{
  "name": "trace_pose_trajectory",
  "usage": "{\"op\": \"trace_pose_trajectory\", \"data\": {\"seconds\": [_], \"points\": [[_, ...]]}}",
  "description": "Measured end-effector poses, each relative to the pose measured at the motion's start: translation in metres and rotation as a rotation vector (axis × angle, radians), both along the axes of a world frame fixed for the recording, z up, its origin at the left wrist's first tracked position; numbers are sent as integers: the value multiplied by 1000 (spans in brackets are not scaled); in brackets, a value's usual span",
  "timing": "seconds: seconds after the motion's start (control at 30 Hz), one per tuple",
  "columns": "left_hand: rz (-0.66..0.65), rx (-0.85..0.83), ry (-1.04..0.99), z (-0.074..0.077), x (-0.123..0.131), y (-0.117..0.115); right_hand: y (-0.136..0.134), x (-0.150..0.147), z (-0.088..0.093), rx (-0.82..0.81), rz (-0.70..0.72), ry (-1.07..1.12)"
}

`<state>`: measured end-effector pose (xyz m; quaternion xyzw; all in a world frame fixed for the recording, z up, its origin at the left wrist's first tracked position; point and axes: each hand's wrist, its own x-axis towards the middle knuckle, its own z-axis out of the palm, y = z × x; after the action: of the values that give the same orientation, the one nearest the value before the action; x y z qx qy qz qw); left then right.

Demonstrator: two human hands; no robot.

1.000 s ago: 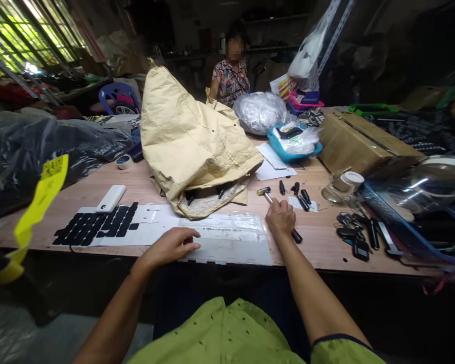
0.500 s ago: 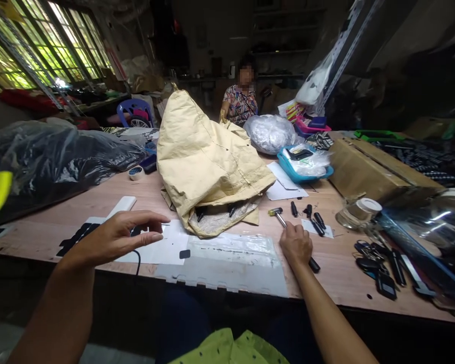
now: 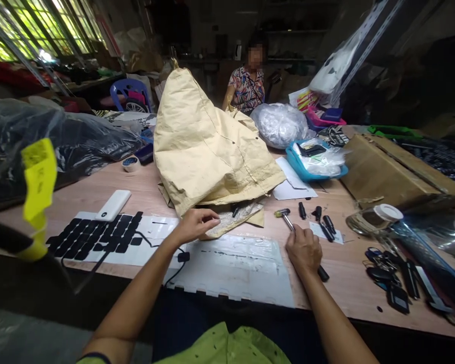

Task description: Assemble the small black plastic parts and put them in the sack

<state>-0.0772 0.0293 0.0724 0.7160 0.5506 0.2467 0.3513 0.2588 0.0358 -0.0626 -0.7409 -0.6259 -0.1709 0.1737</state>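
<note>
My right hand [image 3: 304, 250] is closed around the handle of a small hammer [image 3: 287, 220]. Its yellowish head points away from me and the black grip end sticks out below the hand. My left hand [image 3: 197, 225] is at the mouth of a tan paper sack [image 3: 212, 151], fingers stretched forward and holding nothing visible. Inside the sack mouth a dark, slim piece [image 3: 235, 209] shows; the rest of the contents is hidden. Below the sack lies a whitish plastic sheet [image 3: 238, 270] at the table edge. Several black handle-like pieces [image 3: 327, 227] lie just beyond the hammer.
Left on the table are a sheet of black pads [image 3: 87, 235], a white power bank [image 3: 114, 205] and a tape roll [image 3: 131, 163]. A blue basket [image 3: 314, 176], cardboard box [image 3: 394, 174], lidded jar [image 3: 367, 220] and keys [image 3: 379, 268] stand right. A person [image 3: 248, 86] sits beyond.
My left hand has moved right, from above the black pads to the sack mouth. My right hand still holds the hammer in much the same place. The view has shifted slightly.
</note>
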Motion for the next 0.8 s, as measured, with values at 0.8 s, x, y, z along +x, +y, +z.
{"op": "trace_pose_trajectory", "data": {"seconds": [0.8], "points": [[388,255,261,-78,79,22,6,-8,0,0,-12,-53]]}}
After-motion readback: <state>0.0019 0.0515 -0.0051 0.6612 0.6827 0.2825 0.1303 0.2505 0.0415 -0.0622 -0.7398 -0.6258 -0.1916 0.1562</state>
